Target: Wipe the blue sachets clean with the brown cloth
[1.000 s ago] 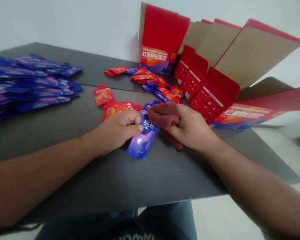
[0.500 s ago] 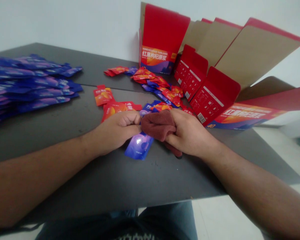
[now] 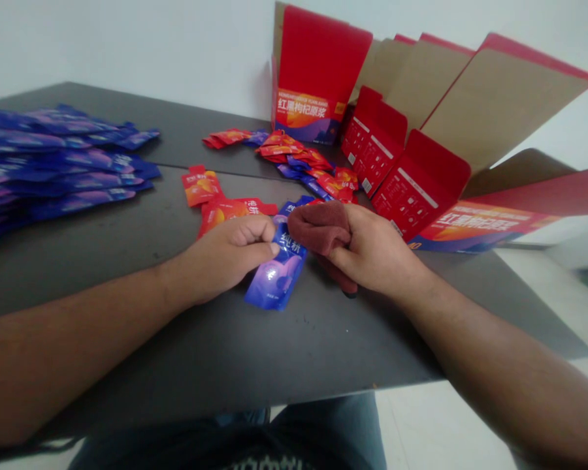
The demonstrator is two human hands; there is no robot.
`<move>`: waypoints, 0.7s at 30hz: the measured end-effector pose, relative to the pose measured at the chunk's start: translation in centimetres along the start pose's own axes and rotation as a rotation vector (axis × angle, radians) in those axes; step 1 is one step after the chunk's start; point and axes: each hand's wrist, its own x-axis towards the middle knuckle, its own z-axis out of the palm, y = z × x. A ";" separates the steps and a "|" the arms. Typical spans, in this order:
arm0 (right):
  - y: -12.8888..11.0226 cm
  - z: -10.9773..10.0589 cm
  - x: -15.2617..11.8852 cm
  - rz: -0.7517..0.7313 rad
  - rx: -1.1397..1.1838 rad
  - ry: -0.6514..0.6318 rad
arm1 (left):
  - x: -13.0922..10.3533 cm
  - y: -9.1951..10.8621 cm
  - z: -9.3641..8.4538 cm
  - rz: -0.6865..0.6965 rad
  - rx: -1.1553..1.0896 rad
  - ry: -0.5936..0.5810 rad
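A blue-purple pouch lies tilted over the table's middle, its edge pinched between the thumb and fingers of my left hand. My right hand is closed on a folded brown cloth, which sits at the pouch's upper right edge. Part of the cloth hangs below that hand. Just beyond my left hand lie red pouches, with a smaller red one behind them. Another blue pouch shows partly behind the held one.
A stack of blue pouches lies on the left of the grey table. Mixed red and blue pouches are heaped at the back. Open red cartons stand along the back right, another carton nearer the right edge.
My right hand has moved the cloth up and to the right, uncovering the white lettering on the pouch. My left hand stays in place, pinching it.
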 end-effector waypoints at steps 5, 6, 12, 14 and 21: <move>0.1 0.2 -0.1 -0.120 0.044 -0.011 | -0.1 0.2 0.0 -0.021 0.056 -0.028; 0.0 0.2 -0.1 -0.134 0.052 -0.007 | 0.0 0.2 0.0 -0.028 0.042 -0.032; -0.1 0.0 0.0 0.020 0.013 -0.019 | 0.1 -0.1 0.0 -0.015 -0.006 0.008; 0.0 0.1 -0.1 -0.043 0.026 -0.024 | 0.1 -0.2 0.0 -0.012 0.013 0.008; 0.0 0.0 0.0 0.009 0.009 -0.023 | 0.3 -0.6 0.0 0.019 -0.014 0.011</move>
